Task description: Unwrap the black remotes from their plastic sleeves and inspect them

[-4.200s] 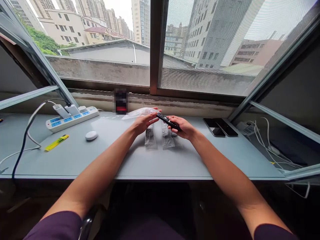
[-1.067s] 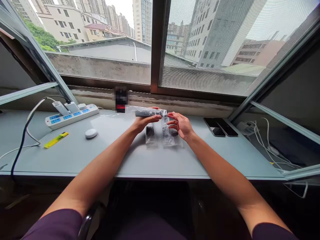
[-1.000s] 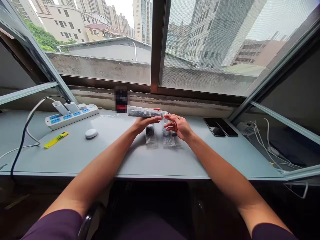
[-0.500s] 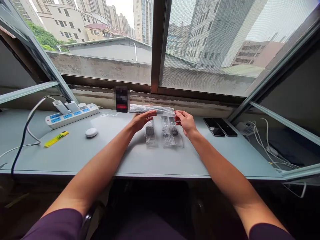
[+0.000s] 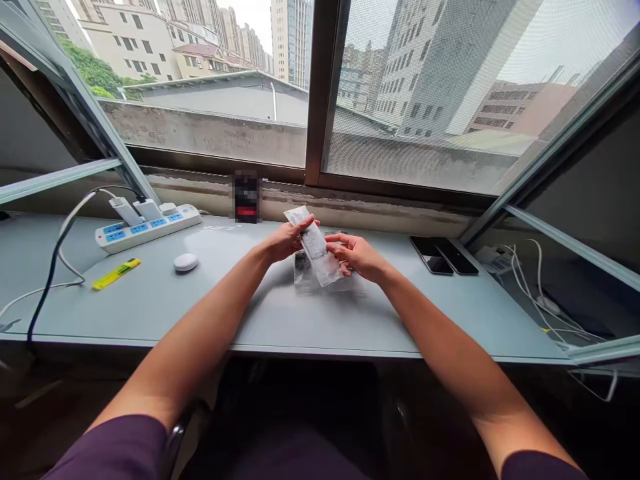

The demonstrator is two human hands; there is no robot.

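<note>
A clear plastic bag (image 5: 316, 245) with a greyish, remote-like item inside is held tilted above the desk. My left hand (image 5: 287, 240) is closed on its upper left part, thumb lying over the front. My right hand (image 5: 357, 255) has its fingers bent at the bag's right edge, the index finger reaching behind or beside it; the exact contact is partly hidden. Beneath the held bag lie more bagged items, including a dark one in a clear bag (image 5: 301, 270) that looks like a remote control. The others are mostly covered by the held bag and my right hand.
A white power strip (image 5: 150, 230) with plugs and cables stands at the left. Near it lie a yellow packet (image 5: 116, 274) and a white round object (image 5: 185, 262). Two dark phones (image 5: 434, 255) rest at the right. A blurred dark object (image 5: 247, 197) leans by the window.
The held bag has turned from nearly level and edge-on to steeply tilted with its broad side showing, and is lower. My right hand has shifted left and down along it.
</note>
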